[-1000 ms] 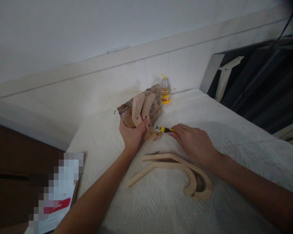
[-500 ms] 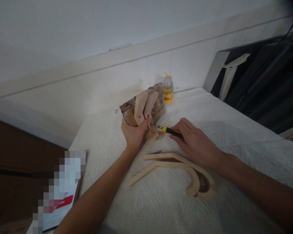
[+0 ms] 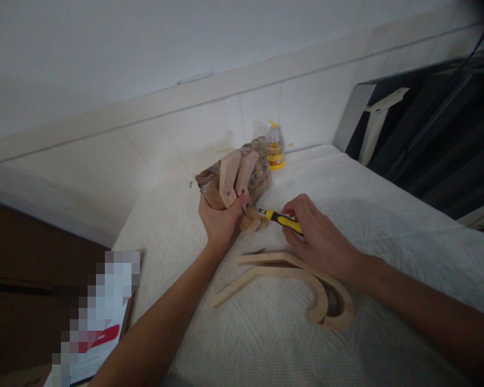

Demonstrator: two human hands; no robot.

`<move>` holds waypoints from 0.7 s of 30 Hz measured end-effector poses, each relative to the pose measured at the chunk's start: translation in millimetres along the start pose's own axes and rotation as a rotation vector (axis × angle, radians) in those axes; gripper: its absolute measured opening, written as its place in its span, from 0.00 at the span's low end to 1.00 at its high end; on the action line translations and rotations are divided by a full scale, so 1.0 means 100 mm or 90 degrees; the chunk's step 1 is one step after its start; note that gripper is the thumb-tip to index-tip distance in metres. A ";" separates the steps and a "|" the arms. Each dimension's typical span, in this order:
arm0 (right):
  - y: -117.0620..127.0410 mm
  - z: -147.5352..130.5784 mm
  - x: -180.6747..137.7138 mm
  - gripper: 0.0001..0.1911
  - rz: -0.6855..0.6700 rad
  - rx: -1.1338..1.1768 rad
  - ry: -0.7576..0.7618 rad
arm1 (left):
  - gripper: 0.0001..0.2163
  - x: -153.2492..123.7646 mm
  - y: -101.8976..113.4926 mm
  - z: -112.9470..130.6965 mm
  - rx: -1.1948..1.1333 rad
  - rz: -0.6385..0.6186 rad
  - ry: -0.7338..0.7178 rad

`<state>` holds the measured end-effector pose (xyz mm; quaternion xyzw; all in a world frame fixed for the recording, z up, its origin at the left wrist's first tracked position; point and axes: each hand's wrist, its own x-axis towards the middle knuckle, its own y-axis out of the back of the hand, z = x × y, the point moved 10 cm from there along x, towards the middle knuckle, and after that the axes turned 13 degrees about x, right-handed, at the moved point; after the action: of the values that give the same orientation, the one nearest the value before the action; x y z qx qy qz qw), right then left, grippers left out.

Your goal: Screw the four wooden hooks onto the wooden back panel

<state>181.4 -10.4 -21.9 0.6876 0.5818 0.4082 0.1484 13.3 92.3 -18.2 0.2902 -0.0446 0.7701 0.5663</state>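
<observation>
My left hand (image 3: 218, 221) is closed around a wooden assembly of two upright slats (image 3: 234, 177), held on the white cloth. My right hand (image 3: 318, 236) grips a yellow and black screwdriver (image 3: 277, 217). Its tip points left and touches the wooden assembly near my left thumb. Small wooden pieces (image 3: 253, 222) lie under the screwdriver tip.
Two curved wooden pieces (image 3: 294, 279) lie stacked on the white cloth (image 3: 387, 226) near my right wrist. A brown wrapped package (image 3: 260, 166) and a yellow-capped jar of bits (image 3: 275, 146) stand behind. A paper booklet (image 3: 92, 344) lies at the lower left. Dark panels (image 3: 435, 129) lean at the right.
My right hand has slid its grip further back along the screwdriver handle and turned slightly. The left hand and wooden assembly stay almost in place.
</observation>
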 end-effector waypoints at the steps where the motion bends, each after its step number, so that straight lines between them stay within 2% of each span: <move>1: 0.00 -0.02 0.00 0.10 -0.001 0.009 0.018 | 0.22 0.00 0.00 0.00 0.000 -0.001 -0.001; 4: 0.01 0.01 0.00 0.09 0.005 0.036 0.034 | 0.22 0.01 -0.01 -0.01 -0.012 -0.004 0.003; 12: 0.18 0.19 0.03 0.08 0.107 0.038 -0.032 | 0.21 0.00 -0.03 -0.10 -0.040 -0.020 0.036; 16: 0.39 0.12 0.04 0.09 0.198 0.070 0.019 | 0.17 -0.02 -0.10 -0.11 -0.105 -0.064 0.053; 21: 0.63 0.01 0.00 0.07 0.313 0.057 0.098 | 0.19 -0.03 -0.21 -0.10 -0.137 -0.130 0.055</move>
<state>225.0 -27.1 20.2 0.7814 0.4241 0.4569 -0.0302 28.7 100.9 -33.3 0.1972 -0.0725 0.7112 0.6708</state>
